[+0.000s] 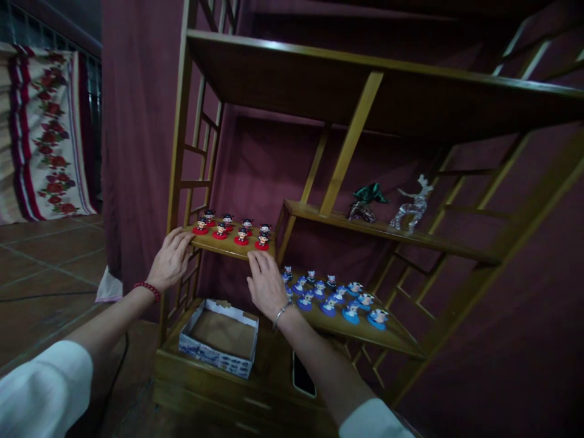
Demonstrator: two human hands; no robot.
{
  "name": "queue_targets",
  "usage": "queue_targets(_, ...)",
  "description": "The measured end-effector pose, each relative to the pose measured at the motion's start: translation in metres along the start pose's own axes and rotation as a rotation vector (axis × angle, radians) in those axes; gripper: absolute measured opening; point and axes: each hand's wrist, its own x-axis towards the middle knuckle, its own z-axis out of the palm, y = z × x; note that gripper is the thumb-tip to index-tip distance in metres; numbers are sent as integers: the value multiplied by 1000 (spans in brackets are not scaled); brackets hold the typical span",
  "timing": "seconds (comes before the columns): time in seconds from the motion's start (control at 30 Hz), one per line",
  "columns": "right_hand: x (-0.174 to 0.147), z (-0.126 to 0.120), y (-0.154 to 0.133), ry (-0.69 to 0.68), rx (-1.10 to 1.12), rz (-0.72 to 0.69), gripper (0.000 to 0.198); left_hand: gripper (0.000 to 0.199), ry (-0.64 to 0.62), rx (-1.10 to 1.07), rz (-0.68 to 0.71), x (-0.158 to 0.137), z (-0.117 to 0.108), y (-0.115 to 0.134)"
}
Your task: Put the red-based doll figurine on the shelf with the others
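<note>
Several small figurines on red round bases [221, 230] stand upright in two rows on a small wooden shelf [228, 248]. My left hand [171, 261], with a red bead bracelet at its wrist, rests its outstretched fingers at the left front corner of that shelf. At the shelf's right front edge lie the fingers of my right hand [267, 283], loosely stretched, just below the nearest red-based figurine [261, 241]. Neither hand shows anything in its grasp. Behind and right of my right hand, several figurines on blue and purple bases [329, 306] stand in rows on a lower shelf, some partly hidden by the hand.
An open cardboard box [216, 359] sits on the cabinet's bottom surface, with a dark phone [303, 374] right of it. A clear deer ornament [410, 210] and a green and brown ornament [366, 202] stand on the right shelf [396, 235]. Upright wooden posts [351, 143] frame the shelves.
</note>
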Motion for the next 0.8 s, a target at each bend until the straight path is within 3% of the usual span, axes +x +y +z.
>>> queue_targets(0.3, -7, 6, -4, 24, 32, 39, 64, 58, 15, 169, -12, -3, 12, 14)
queue_targets(0.47, -10, 3, -2, 20, 46, 29, 62, 57, 21, 159, -54, -1, 10, 26)
queue_targets(0.67, -16, -7, 1, 35, 215, 40, 63, 42, 57, 39, -126, 4, 3, 40)
queue_targets(0.8, -11, -17, -6, 122, 492, 246, 58, 40, 6, -235, -126, 18, 0, 72)
